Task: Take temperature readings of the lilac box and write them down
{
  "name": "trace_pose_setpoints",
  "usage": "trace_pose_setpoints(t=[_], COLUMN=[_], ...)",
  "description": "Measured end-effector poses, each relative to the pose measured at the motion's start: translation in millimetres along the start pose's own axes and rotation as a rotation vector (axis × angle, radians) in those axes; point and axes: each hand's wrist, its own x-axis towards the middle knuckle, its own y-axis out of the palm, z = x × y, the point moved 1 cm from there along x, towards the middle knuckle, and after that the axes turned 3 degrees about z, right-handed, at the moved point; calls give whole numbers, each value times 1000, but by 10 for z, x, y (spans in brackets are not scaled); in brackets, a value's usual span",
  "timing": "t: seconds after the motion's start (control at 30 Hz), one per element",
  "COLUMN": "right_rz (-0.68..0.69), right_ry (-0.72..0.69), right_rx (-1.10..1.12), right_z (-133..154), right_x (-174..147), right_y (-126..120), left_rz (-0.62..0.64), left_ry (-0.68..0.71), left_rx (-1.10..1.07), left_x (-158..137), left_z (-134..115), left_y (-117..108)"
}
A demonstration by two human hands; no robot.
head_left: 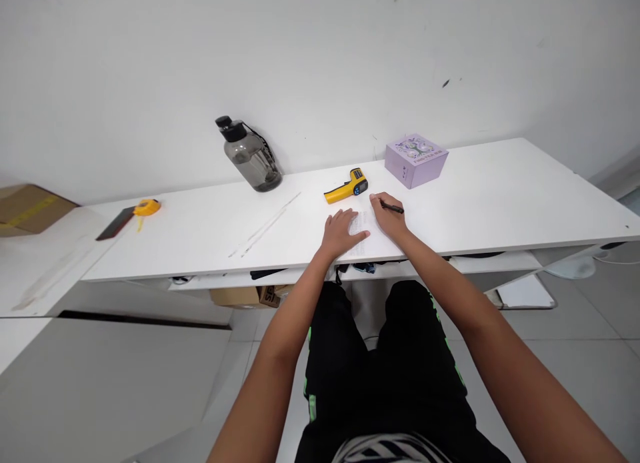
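A sheet of paper (363,224) with rows of small marks lies on the white tabletop, too faint to read. My left hand (342,233) rests flat on its left side, fingers spread and thumb pointing right. In my right hand (389,215) is a black pen (392,207), held at the right side of the sheet; its tip is hidden by the fingers. Just beyond both hands lies a yellow infrared thermometer (347,187) with a dark display end.
A purple box (416,161) stands at the back right, and a grey water bottle (253,157) against the wall. Leftward lie a yellow tape measure (147,207), a dark flat object (115,223) and a cardboard box (34,209). Beneath the tabletop, a shelf (395,271) holds items.
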Motion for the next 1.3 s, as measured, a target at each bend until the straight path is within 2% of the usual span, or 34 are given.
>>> trace_pose_setpoints(t=[0.1,0.17,0.3,0.63,0.87,1.03,1.17,1.3], right_rz=[77,114,81,21,11,55,56,21], right_ry=[-143,-166,-91,-20,29,39,32,94], right_rx=[41,60,63,34,44,66,16,-62], right_z=[-60,-107,-156,-172,-101,-112,-153,-151], right_x=[24,40,61,-8,-85,-59,-20,28], right_y=[22,32,49,81,64,71,89,111], left_rz=[-9,-14,-9,-6,-10,-8,-17,-13], left_ry=[2,2,-3,-16,-15,-12,-2,-1], left_rx=[-3,3,27,65,89,96,68,53], left_x=[8,14,17,-35,-74,-79,-89,-79], left_z=[12,12,-2,-40,-47,-45,-46,-47], left_y=[12,18,20,8,12,18,21,34])
